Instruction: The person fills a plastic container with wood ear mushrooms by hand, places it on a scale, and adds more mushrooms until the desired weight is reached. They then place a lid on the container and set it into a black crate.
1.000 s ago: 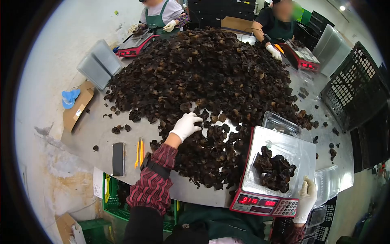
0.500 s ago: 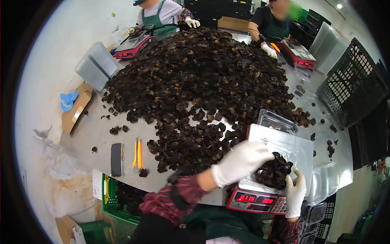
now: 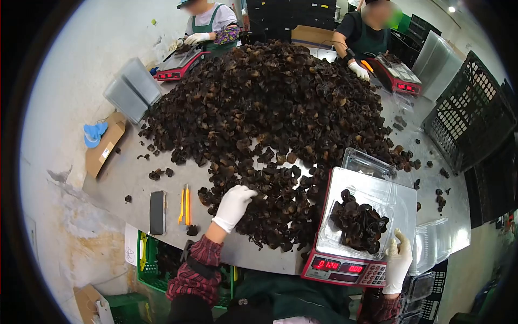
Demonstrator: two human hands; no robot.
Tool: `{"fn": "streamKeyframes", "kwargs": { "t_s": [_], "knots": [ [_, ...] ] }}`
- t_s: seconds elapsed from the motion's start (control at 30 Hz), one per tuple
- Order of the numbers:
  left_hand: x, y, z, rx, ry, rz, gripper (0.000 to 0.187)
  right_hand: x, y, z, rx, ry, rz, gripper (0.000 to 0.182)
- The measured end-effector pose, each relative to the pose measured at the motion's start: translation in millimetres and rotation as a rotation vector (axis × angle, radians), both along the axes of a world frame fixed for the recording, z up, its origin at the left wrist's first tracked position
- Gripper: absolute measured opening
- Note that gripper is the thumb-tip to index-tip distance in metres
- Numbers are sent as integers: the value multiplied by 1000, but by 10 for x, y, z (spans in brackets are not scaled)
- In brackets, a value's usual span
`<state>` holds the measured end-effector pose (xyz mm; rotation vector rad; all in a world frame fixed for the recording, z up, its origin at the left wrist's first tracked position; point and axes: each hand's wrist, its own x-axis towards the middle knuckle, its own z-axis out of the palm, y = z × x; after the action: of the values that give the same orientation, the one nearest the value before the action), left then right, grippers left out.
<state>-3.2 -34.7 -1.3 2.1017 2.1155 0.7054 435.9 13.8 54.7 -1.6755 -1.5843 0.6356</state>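
My left hand, in a white glove, is over the near edge of the dark wood ear mushrooms heaped on the table. Its fingers are bent and drawn together; whatever they may hold is hidden. At the right edge of the red scale is my gloved right hand, open, with thumb and forefinger apart and nothing in them. On the scale's plate lies a clear plastic tray with a clump of wood ear mushrooms in it. The red digits are lit.
A clear container stands behind the scale, with stacked clear trays to its right. A phone and yellow cutter lie left. Two co-workers with scales are across the table. A black crate leans at right.
My left hand has moved left from the tray to the mushroom heap. My right hand has drawn slightly away from the mushrooms. The scale's reading has changed. The far-left co-worker's hand has moved to their scale.
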Motion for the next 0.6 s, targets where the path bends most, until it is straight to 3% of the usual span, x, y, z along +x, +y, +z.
{"fn": "streamKeyframes", "kwargs": {
  "t_s": [0.07,0.13,0.2,0.3,0.33,0.4,0.5,0.53,0.6],
  "knots": [
    [-108,-35,24,123,-219,51,13,-10,-6,25,21,1,-3,29],
    [-181,61,189,203,-215,113,11,-8,-6,52,24,-20,-11,28],
    [-262,270,210,131,-173,124,18,-20,6,33,10,3,-25,27],
    [-224,642,86,71,-83,-51,33,-104,-15,63,42,26,-7,26],
    [-223,800,-51,-95,-17,-163,37,-124,-51,99,84,24,13,26],
    [-332,961,-273,-105,-45,-219,35,-41,-60,54,72,-110,51,27],
    [-407,974,-266,-23,-160,-113,33,-84,-70,31,135,-120,92,27],
    [-373,963,-140,-50,-211,-57,34,-141,-83,82,-4,-35,55,29],
    [-173,895,124,23,-436,-8,35,-166,-49,25,61,-148,78,32]
  ]
}}
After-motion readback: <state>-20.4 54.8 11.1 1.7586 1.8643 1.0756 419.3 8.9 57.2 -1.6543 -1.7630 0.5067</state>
